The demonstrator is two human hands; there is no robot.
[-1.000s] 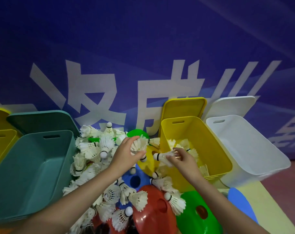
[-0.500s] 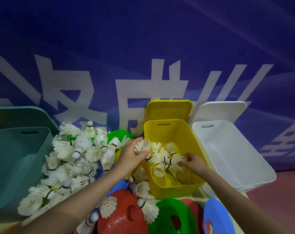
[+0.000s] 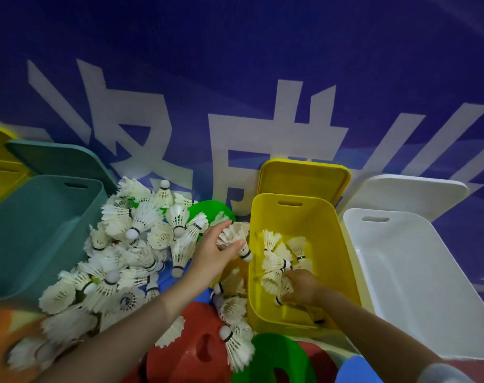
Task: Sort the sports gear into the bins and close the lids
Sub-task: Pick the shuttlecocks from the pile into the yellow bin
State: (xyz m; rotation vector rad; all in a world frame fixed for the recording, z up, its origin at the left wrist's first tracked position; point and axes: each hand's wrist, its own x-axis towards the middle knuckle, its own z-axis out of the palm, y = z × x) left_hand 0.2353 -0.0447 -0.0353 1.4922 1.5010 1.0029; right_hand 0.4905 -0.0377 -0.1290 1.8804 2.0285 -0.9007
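We are sorting the shuttlecocks into the yellow bin [image 3: 304, 214]. Its lid [image 3: 303, 176] leans up against the blue wall [image 3: 235, 64] behind it, so the top is open and we can drop things in.

Our left hand [image 3: 211, 254] grips a small bunch of shuttlecocks [image 3: 234, 237], fingers curled round the feathers. It hangs just beside the left rim of the yellow bin, so the bunch can go over the edge next, we think. Our right hand [image 3: 301, 286] is down inside the bin, near its front wall. Its fingers curl round one more shuttlecock [image 3: 276, 284] there, low enough to set it down softly with the ones already inside.

The big pile of shuttlecocks [image 3: 130, 252] lies on the floor between the teal bin [image 3: 50, 194] and the yellow bin. The white bin [image 3: 401, 225] stands at the right with its lid up too. Red [image 3: 191, 346], green [image 3: 279, 355] and blue [image 3: 357, 369] flat discs lie at the near edge of the floor.

A second ago our right hand held its shuttlecock up at the bin's front rim; now it has gone deep inside. Our left hand has carried its bunch from over the pile to the bin's left rim.
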